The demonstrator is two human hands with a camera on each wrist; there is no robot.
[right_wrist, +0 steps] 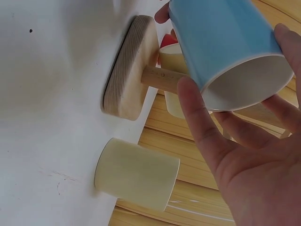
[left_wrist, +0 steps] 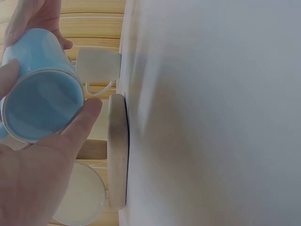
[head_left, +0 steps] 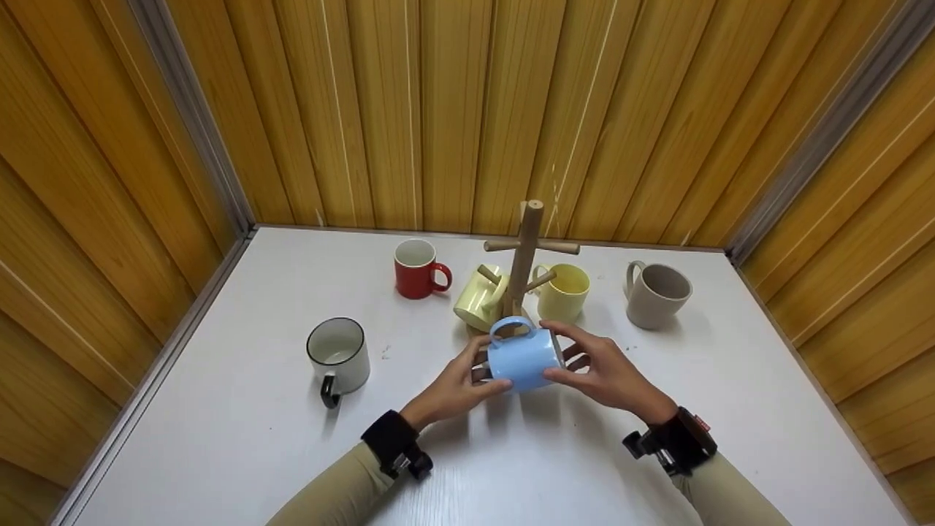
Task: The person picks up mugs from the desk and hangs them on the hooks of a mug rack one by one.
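A light blue mug is held on its side between both hands, its handle up. My left hand grips the base end, thumb in front; the left wrist view shows the round blue bottom. At the mouth end my right hand holds the rim, and the pale inside faces its palm. Right behind the mug stands a wooden mug tree with several pegs. A pale yellow mug hangs tilted at a lower left peg.
Another yellow mug stands upright just right of the tree. Farther right is a grey-beige mug. On the left stand a red mug and a white mug with black rim and handle. Wood-look panels enclose the white table.
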